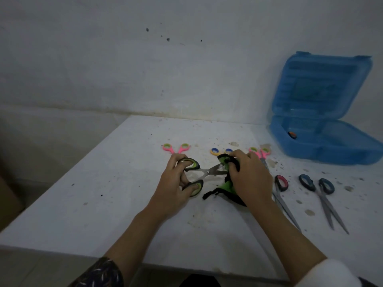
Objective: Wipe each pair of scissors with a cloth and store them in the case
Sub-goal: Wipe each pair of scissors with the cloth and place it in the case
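My left hand grips the black-and-green handles of a pair of scissors, whose blades are spread open and point right. My right hand holds a green-and-black cloth bunched around the blade tips. Both hands hover just above the white table. The blue plastic case stands open at the back right, its lid leaning on the wall, with a small dark object inside. Other scissors lie on the table: pink-handled scissors, blue-and-yellow scissors partly behind my right hand, and pink-and-green scissors.
To the right of my right hand lie long scissors with a black-and-pink handle and dark blue-handled scissors with blades spread. Crumbs and stains dot the table's right side. A wall stands directly behind the table; its left edge drops to the floor.
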